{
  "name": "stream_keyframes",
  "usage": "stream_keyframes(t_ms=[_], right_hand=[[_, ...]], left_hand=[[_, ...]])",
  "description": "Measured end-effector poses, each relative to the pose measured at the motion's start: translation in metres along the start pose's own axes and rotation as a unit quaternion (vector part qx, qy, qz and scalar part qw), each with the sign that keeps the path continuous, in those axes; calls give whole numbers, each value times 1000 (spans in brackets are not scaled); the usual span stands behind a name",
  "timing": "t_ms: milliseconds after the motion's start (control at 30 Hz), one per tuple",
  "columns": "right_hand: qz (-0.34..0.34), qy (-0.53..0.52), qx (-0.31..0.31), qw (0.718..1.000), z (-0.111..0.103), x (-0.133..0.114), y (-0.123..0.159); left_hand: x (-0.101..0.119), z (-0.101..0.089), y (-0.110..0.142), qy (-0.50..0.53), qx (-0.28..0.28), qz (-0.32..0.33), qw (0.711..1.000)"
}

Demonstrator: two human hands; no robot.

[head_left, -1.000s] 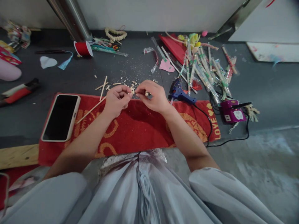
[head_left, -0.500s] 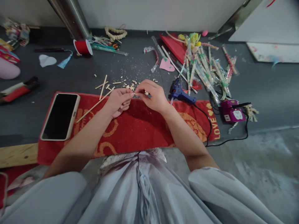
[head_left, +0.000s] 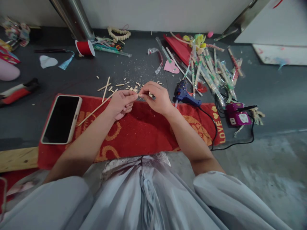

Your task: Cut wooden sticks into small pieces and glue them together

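Observation:
Above the back edge of a red towel (head_left: 141, 127), my left hand (head_left: 122, 104) and my right hand (head_left: 157, 97) meet fingertip to fingertip. Both are closed in a pinch on a tiny pale wooden piece (head_left: 139, 95), mostly covered by the fingers. Cut bits of wooden stick (head_left: 130, 89) and fine shavings lie just behind the fingers. One long thin wooden stick (head_left: 96, 110) rests on the towel beside my left hand, its far end near shorter sticks (head_left: 106, 89). A blue glue gun (head_left: 188, 95) lies to the right of my right hand.
A phone (head_left: 61, 119) lies on the towel's left end. Pliers (head_left: 20, 92) and a red thread spool (head_left: 85, 48) are further left. Wrapped sticks (head_left: 211, 70) pile up at the right, near a purple box (head_left: 237, 114) and a black cable (head_left: 217, 127).
Both hands stay almost in place, with only a slight shift of the fingertips around the small wooden piece. Nothing else on the table has moved.

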State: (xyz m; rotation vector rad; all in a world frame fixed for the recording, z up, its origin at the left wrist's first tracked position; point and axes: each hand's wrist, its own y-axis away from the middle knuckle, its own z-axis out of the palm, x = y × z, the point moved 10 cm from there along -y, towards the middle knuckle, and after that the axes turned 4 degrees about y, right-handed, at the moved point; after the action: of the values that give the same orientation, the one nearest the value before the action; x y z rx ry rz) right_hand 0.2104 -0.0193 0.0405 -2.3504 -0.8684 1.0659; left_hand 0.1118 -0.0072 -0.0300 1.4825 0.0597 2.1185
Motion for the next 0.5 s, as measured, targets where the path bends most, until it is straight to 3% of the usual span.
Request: stream_keyframes(t_ms=[500], right_hand=[[-15,-2,37,999,-6,-3,0]], left_hand=[[2,-3,-1,22,4,-1,1000]])
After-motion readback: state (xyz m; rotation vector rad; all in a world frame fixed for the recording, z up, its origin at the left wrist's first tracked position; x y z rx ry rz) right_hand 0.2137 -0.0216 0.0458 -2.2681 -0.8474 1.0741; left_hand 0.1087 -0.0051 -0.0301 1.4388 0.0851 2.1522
